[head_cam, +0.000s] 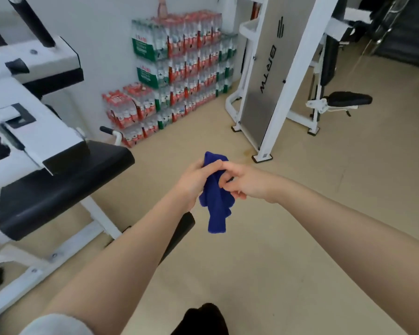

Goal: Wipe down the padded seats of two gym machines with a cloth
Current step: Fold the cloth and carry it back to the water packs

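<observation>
A blue cloth (215, 201) hangs bunched in mid-air over the tan floor. My left hand (194, 181) grips its upper part, and my right hand (242, 182) pinches it from the right side. A black padded seat (58, 189) of a white-framed machine lies to the left of my hands, apart from the cloth. A second black padded seat (350, 99) sits on another white machine at the far right, with a black back pad (328, 59) above it.
Stacked packs of bottled water (179, 73) stand against the back wall. A tall white weight-stack frame (271, 76) rises at centre right. A black-gripped handle (179, 230) juts out below my left forearm. Open tan floor (300, 250) spreads ahead and to the right.
</observation>
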Tool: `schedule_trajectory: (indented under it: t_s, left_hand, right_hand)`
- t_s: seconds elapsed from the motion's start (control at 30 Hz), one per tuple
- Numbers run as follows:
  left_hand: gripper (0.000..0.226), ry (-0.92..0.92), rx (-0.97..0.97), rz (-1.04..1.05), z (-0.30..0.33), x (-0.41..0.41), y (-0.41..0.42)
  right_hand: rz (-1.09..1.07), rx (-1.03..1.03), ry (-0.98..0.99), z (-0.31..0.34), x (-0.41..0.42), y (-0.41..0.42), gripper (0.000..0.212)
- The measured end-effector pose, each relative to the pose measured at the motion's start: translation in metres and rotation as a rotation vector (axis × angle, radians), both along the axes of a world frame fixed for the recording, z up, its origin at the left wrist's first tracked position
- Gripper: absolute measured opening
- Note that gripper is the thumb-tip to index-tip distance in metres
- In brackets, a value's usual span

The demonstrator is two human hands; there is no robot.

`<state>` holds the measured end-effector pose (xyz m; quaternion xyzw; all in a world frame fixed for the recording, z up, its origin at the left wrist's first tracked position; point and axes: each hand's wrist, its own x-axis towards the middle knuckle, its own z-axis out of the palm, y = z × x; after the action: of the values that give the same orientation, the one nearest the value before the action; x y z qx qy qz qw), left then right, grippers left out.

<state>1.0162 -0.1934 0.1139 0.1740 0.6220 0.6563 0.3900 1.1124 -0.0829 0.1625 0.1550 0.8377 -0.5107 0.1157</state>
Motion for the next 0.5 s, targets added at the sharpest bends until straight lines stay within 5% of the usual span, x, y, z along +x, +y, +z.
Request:
schedule_trajectory:
  t_s: [0.17,0.27,0.5]
  left_hand:
    - [0.015,0.018,-0.047,0.118,-0.019,-0.075,0.093]
    - [0.014,0.028,-0.100,0.167,-0.030,-0.134,0.158]
    - [0.020,0.082,-0.166,0.224,-0.004,-0.273,0.264]
  right_hand:
    - [-0.124,-0.011,0.055,-0.010,-0.084,0.104,0.021]
    - [-0.153,0.182,0.110,-0.016,-0.152,0.173,0.016]
    - [0.032,0.383,0.083,-0.007,-0.315,0.304,0.043]
